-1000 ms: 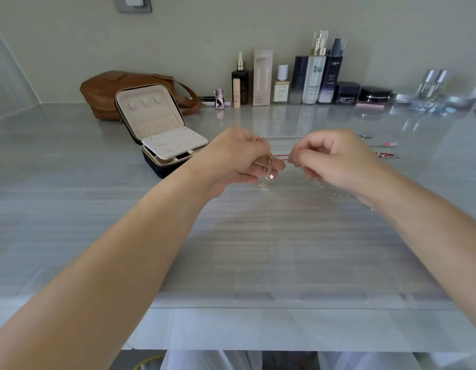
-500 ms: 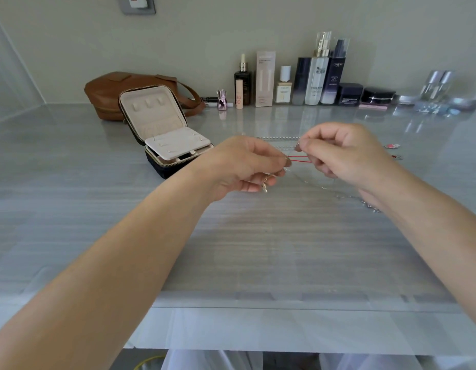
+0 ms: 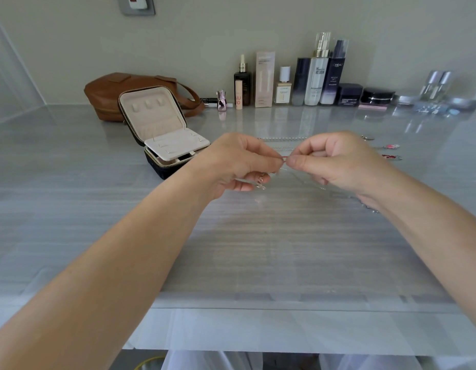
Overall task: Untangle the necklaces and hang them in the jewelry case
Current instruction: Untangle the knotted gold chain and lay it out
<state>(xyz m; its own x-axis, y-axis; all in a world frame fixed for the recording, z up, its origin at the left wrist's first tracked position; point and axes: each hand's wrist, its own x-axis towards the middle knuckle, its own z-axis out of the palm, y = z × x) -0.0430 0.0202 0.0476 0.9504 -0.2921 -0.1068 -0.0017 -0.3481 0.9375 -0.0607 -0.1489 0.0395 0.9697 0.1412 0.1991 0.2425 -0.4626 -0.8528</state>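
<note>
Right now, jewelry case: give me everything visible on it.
The jewelry case sits open on the grey table, left of the hands, in front of the brown bag. Dark outside, gold-toned zipper, cream lining. Its lid stands upright with three small tabs near the top and a gathered pocket below. A cream insert panel is tilted up over the base. No necklace hangs inside; neither hand touches it.

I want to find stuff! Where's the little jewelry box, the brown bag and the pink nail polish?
jewelry box (image 3: 151, 116): head view, on the cream lining of its open lid.
brown bag (image 3: 109, 93): head view, on its leather side.
pink nail polish (image 3: 221, 103): head view, on the bottle's body.
</note>
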